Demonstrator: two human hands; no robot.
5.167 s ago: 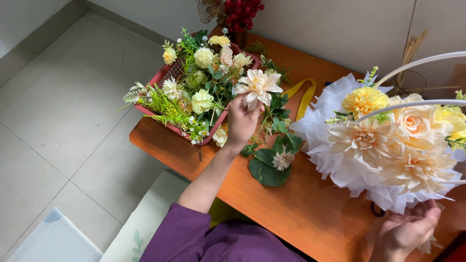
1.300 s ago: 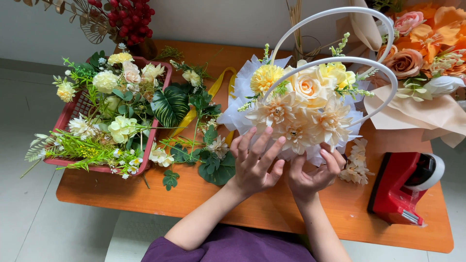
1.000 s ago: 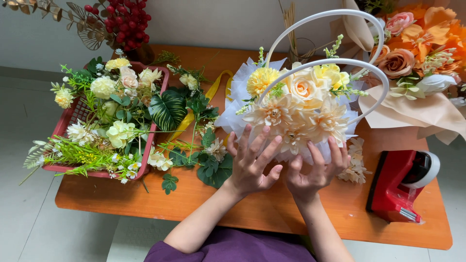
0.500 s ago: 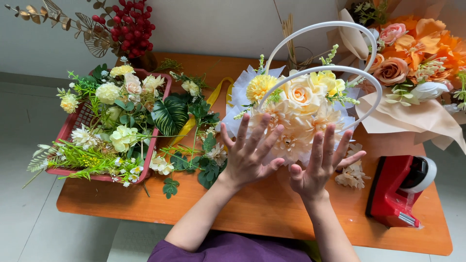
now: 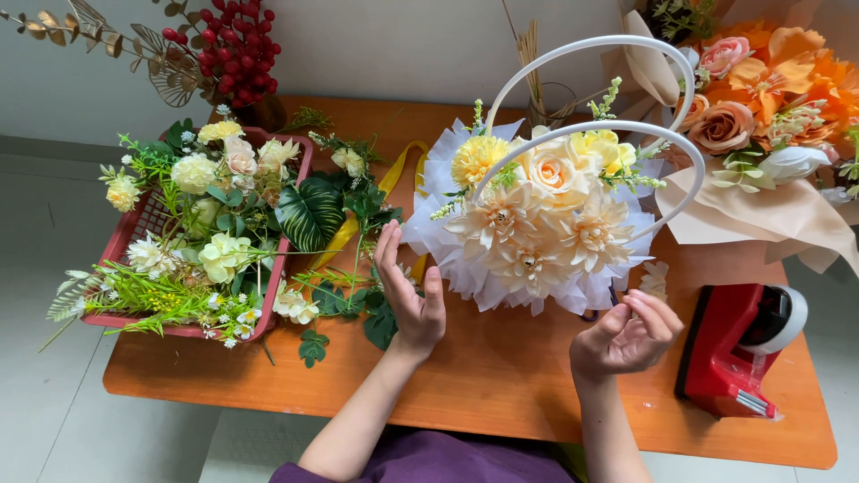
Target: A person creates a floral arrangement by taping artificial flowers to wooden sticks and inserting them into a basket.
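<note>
Your hands, left (image 5: 410, 300) and right (image 5: 626, 335), hang empty beside the basket (image 5: 537, 224), fingers loose. Arranging step, seemingly a checking pause; next calls for picking a stem from the tray (image 5: 121, 241).

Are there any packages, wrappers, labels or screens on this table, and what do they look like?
No labels, signs or screens show.
White ruffled paper wrap: around the cream and yellow flower basket, mid-table, between both hands.
Beige paper wrap: folded round the orange and pink bouquet, far right corner.
Red plastic mesh crate: rectangular, left end, full of loose flowers.
</note>
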